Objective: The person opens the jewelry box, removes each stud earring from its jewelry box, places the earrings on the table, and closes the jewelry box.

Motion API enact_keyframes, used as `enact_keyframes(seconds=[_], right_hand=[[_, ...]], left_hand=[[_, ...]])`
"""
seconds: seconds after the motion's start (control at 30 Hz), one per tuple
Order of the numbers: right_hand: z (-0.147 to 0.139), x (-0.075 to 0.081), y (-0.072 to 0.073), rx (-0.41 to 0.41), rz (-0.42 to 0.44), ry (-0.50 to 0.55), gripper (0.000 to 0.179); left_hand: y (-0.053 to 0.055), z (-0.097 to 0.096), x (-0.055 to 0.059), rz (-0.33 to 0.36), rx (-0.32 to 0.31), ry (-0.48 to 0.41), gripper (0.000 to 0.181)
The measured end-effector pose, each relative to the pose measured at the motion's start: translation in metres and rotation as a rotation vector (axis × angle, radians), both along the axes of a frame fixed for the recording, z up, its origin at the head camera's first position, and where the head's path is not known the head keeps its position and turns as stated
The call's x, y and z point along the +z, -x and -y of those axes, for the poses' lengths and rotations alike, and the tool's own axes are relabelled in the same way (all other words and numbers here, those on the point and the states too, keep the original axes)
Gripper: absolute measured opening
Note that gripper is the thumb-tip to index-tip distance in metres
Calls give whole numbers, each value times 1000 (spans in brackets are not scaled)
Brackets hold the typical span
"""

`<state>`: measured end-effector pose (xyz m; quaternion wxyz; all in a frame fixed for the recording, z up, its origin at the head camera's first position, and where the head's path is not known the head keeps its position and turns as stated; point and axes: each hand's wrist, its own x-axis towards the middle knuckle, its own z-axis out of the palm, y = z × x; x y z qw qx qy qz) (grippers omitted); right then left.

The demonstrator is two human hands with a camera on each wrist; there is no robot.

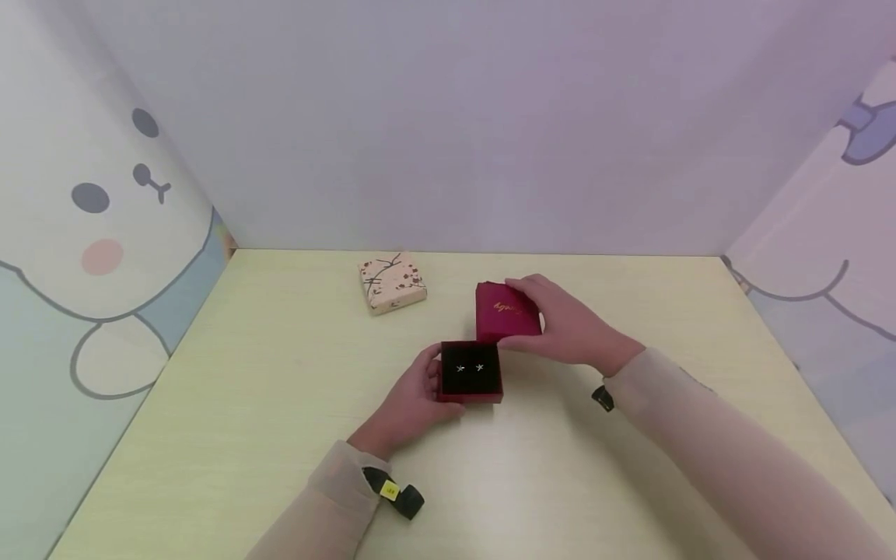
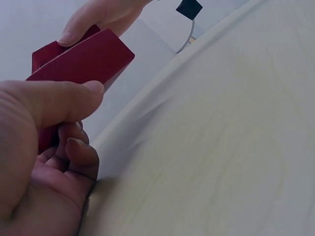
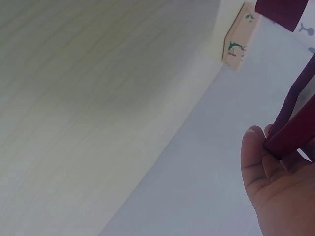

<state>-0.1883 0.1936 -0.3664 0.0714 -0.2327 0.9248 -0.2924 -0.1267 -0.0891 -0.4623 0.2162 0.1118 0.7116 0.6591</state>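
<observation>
In the head view, my left hand (image 1: 413, 400) grips the left side of a small red jewelry box base (image 1: 472, 398). Its black insert carries two small silvery star-shaped earrings (image 1: 479, 367). My right hand (image 1: 570, 323) holds the red box lid (image 1: 498, 315), which has gold lettering, between thumb and fingers just behind the base. The left wrist view shows the left thumb along the side of the base (image 2: 91, 61), curled fingers below. In the right wrist view the lid (image 3: 293, 130) is partly cut off, its open underside facing the camera.
A pale pink patterned box (image 1: 393, 284) lies toward the back of the light wooden table (image 1: 280, 373), left of the hands. A pale curtain (image 1: 476, 132) rises behind the table, and cartoon-printed cloth (image 1: 105, 257) hangs at the sides.
</observation>
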Motion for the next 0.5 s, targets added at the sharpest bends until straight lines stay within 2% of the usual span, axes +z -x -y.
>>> enact_keyframes(seconds=[0.5], right_hand=[[-21,-2,55,-98,-24,-134,98]], left_hand=[[0,-1,0,13,13,25,102]])
